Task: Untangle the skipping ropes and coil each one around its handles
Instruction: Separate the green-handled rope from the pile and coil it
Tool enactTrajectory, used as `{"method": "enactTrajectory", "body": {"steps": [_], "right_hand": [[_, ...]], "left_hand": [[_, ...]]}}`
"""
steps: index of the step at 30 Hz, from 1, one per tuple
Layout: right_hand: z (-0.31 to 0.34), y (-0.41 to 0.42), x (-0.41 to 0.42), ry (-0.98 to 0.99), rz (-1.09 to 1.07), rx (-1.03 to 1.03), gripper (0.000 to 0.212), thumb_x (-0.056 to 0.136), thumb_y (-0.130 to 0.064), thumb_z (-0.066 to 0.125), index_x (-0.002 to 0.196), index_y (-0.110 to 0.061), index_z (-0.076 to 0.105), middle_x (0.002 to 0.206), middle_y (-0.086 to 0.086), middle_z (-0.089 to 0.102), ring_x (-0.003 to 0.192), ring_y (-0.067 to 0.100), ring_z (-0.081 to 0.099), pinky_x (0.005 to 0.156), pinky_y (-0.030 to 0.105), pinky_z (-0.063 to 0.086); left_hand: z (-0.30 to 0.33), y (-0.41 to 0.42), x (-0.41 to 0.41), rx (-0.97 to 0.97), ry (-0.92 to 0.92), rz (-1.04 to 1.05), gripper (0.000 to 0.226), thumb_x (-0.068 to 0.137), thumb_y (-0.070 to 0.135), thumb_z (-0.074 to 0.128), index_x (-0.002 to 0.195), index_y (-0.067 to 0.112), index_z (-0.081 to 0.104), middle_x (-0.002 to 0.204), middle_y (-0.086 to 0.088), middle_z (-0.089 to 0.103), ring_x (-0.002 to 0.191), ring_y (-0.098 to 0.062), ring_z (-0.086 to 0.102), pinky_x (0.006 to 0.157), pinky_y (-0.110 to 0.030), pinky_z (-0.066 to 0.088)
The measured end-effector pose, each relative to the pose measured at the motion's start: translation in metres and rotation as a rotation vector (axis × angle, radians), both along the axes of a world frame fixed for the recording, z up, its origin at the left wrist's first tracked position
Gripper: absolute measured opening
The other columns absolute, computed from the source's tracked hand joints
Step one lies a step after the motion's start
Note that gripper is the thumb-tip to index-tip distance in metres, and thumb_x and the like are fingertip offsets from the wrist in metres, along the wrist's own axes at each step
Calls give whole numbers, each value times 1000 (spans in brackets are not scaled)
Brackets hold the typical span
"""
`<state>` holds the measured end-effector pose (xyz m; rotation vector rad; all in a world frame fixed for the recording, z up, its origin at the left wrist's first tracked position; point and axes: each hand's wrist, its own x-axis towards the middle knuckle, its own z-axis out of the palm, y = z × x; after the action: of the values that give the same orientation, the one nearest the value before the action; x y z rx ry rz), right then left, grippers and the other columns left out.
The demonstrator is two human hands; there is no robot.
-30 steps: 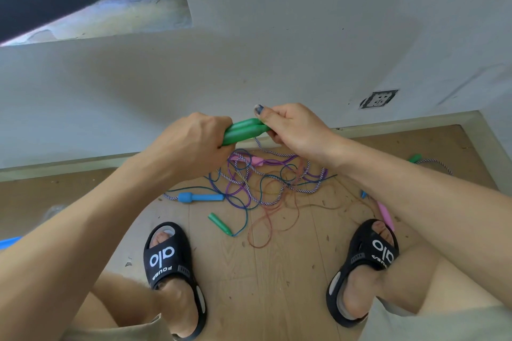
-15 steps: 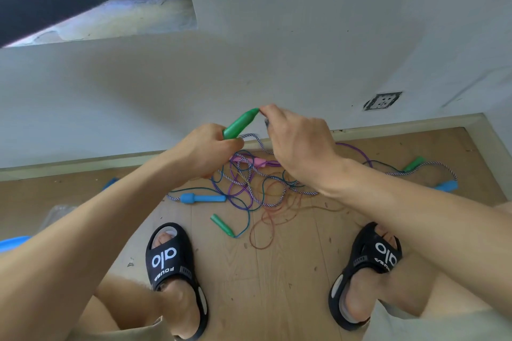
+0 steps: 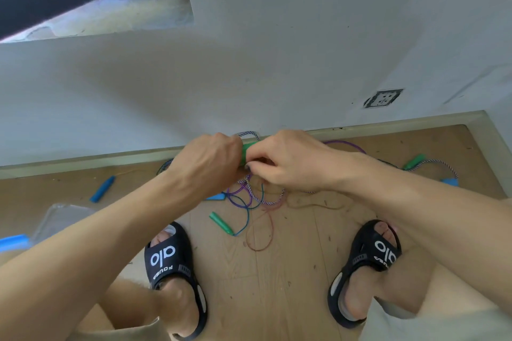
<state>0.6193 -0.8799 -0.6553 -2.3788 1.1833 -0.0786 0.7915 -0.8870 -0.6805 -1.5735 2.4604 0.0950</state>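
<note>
Hands closed on green handle above tangle

Green handle [image 3: 245, 153] is gripped between the left hand [image 3: 210, 165] and right hand [image 3: 285, 162], both curled round it, with striped rope [image 3: 249, 134] looped above. Tangled ropes [image 3: 250, 198] are spread on the wooden floor [image 3: 291, 271] below.

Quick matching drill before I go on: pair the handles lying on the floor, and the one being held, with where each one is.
1. green handle
2. green floor handle
3. blue handle
4. far green handle

A. lying far to the left, near the baseboard
B. lying far to the right, near the baseboard
C. gripped between the left hand and right hand
D. lying between the sandals

Pairs: 1-C, 2-D, 3-A, 4-B
</note>
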Motion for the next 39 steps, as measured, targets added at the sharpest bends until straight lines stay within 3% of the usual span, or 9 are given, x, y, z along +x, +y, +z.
{"method": "enactTrajectory", "body": {"steps": [4,9,13,16,22,27,31,34,39], "right_hand": [[3,-2,-5,-197,-78,361,21,87,-23,56,70,-19,68,71,-3,71,62,15,55,62,35,44],[10,-3,-12,-363,-102,542,18,90,-13,65,74,-7,69,61,-4,67,56,-1,53,56,9,36],[12,-10,-18,-524,-143,594,11,87,-12,74,82,-6,66,77,16,70,67,14,60,61,26,45],[13,-15,-18,-599,-197,639,6,93,-6,62,87,-5,60,67,14,64,55,16,47,53,27,37],[-7,-22,-10,-592,-376,417,19,95,-19,64,79,-14,56,47,-7,48,39,3,40,44,14,33],[-28,-11,5,-718,-502,433,35,101,-25,56,66,-21,50,55,-13,48,53,5,44,54,24,37],[-35,3,9,-692,-610,401,37,103,-29,44,70,-22,58,53,-11,52,53,10,48,59,33,44],[-28,19,13,-600,-594,351,38,104,-31,41,71,-19,57,46,-12,49,45,4,42,53,23,33],[-18,14,1,-493,-465,283,34,100,-32,52,76,-10,60,56,-1,51,53,9,39,53,28,29]], "left_hand": [[5,7,4,-50,-32,-102,75,70,87,34,88,15,43,60,4,35,56,-27,44,52,-33,32],[8,16,5,-152,76,-194,82,73,86,9,92,17,49,71,-1,62,66,-31,64,52,-32,31],[12,22,3,-230,152,-318,70,88,72,15,89,19,60,50,1,53,44,-26,56,41,-28,30],[14,22,4,-196,225,-378,64,91,69,23,85,16,60,48,2,48,39,-27,50,41,-27,27],[35,33,-1,-142,404,-387,55,90,67,33,83,16,52,56,2,53,44,-21,33,44,-27,16],[42,25,8,-46,547,-177,57,87,75,30,79,21,44,54,8,40,46,-14,38,45,-25,25],[39,9,8,7,636,110,45,91,63,37,68,25,43,52,4,45,50,-9,43,46,-21,29],[32,-7,18,79,568,301,47,95,61,37,73,21,50,60,4,50,59,-14,47,49,-27,28],[4,-10,24,38,415,184,61,88,70,31,87,12,52,69,-3,54,62,-23,51,51,-35,32]]}}
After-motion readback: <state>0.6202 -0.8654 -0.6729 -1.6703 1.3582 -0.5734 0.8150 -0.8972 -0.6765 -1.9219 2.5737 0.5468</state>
